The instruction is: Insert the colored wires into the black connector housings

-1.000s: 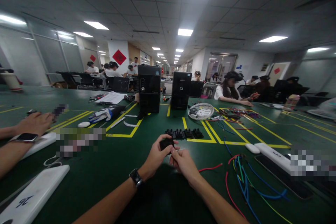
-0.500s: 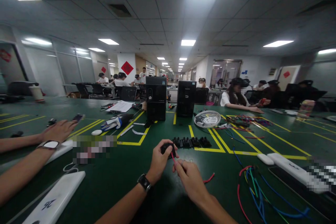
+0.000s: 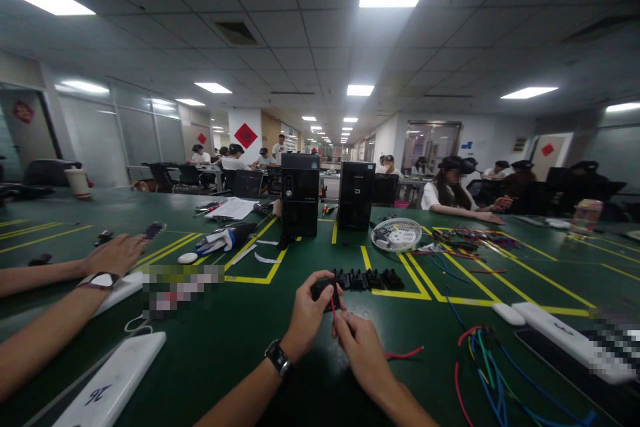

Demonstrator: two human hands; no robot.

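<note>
My left hand [image 3: 306, 320], with a dark watch on its wrist, is closed around a small black part [image 3: 323, 287] above the green table. A red wire [image 3: 333, 305] meets the near side of that part; whether its end is inside, I cannot tell. The fingers of my right hand [image 3: 367, 353] pinch this wire close to the part. Its loose tail [image 3: 407, 353] sticks out to the right from behind the hand. Just beyond my hands, several similar black parts [image 3: 375, 279] stand in a row on the table.
Two black computer towers [image 3: 300, 193] stand farther back, beside a white round basket [image 3: 397, 235]. Blue, green and red wires [image 3: 487, 367] lie at right. White power banks [image 3: 115, 373] flank me. At left, another person's hand [image 3: 117, 257] holds a blurred object.
The view has tilted up slightly, so the scene sits lower. The wire's tail reaches farther right. Both hands keep their grip, the right one still close to the black part.
</note>
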